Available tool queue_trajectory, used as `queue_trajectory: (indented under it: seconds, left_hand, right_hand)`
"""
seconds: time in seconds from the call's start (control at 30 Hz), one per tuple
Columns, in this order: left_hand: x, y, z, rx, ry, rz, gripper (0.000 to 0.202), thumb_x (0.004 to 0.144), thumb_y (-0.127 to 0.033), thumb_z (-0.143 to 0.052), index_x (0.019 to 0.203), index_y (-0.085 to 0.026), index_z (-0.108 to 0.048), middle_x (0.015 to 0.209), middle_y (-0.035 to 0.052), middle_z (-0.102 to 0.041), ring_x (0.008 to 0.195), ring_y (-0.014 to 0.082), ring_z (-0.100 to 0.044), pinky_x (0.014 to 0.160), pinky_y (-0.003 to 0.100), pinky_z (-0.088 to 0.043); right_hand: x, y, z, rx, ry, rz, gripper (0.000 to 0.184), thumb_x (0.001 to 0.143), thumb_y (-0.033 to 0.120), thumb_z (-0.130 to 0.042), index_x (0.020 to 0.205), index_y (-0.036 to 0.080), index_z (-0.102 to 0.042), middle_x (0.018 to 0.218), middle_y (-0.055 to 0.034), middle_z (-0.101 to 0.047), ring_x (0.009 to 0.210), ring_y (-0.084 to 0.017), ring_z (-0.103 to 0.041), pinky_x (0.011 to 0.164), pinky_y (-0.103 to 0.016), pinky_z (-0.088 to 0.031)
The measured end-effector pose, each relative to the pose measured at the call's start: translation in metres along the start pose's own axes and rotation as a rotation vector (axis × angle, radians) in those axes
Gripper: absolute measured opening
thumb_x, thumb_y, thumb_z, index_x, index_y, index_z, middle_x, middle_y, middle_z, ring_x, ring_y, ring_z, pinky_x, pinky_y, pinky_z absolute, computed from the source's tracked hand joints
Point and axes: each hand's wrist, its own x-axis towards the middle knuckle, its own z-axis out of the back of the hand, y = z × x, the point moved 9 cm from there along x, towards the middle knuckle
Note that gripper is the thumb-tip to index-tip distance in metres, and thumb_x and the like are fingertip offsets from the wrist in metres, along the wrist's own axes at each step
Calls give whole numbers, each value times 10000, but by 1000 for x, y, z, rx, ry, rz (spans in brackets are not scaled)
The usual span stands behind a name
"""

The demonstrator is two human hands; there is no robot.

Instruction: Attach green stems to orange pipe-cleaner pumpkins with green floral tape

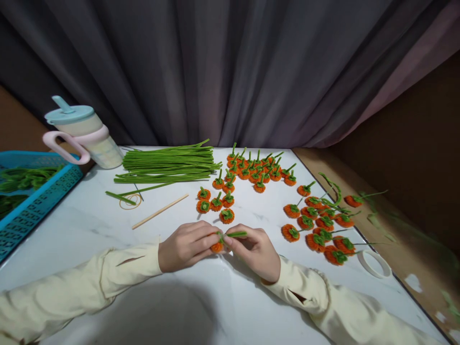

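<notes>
My left hand (192, 243) is closed around a small orange pipe-cleaner persimmon (216, 247) near the front middle of the table. Its green top faces my right hand (253, 249), whose thumb and fingers pinch a short green pipe-cleaner stem (236, 234) at that top. Part of the persimmon is hidden behind my left fingers. Just beyond my hands stands a similar persimmon (226, 215), with several more behind it. A thin wooden stick (160, 212) lies at an angle on the white table, beyond my left hand.
A bundle of green pipe cleaners (168, 163) lies at the back. Farther left are a tumbler (102, 148) with a straw and a blue basket (43, 206) of green pieces. Orange persimmons (316, 242) with long stems and a white tape ring (373, 264) sit at right.
</notes>
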Motion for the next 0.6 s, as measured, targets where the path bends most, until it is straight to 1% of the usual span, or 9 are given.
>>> queue_trajectory:
  seconds: [0.1, 0.27, 0.43, 0.6]
  left_hand:
    - [0, -1, 0, 6, 12, -1, 238, 865, -173, -513, 1098, -134, -484, 924, 132, -643, 845, 189, -594, 728, 303, -518]
    - [1, 0, 1, -29, 0, 4, 258, 849, -162, -542, 1098, -123, -489, 893, 132, -640, 824, 189, -589, 716, 298, -513]
    - [2, 0, 1, -112, 2, 8, 267, 864, -158, -515, 1125, -122, -473, 864, 124, -632, 795, 177, -578, 702, 294, -505]
    - [3, 0, 3, -166, -8, 18, 229, 855, -136, -518, 1082, -124, -490, 823, 111, -622, 742, 166, -553, 671, 284, -487]
  right_hand:
    - [-1, 0, -1, 0, 12, 0, 210, 815, 341, -560, 738, 151, -604, 622, -31, -621, 545, -108, -546, 530, -210, -445]
    - [-1, -1, -1, 19, 30, -2, 220, 826, 351, -552, 752, 150, -603, 634, -40, -640, 555, -112, -567, 540, -212, -457]
    - [-1, 1, -2, 53, 49, 12, 218, 834, 350, -547, 757, 153, -601, 640, -39, -649, 568, -113, -592, 547, -206, -473]
    - [-2, 2, -3, 46, 59, 23, 186, 818, 328, -568, 768, 151, -594, 660, -48, -650, 578, -114, -588, 547, -214, -466]
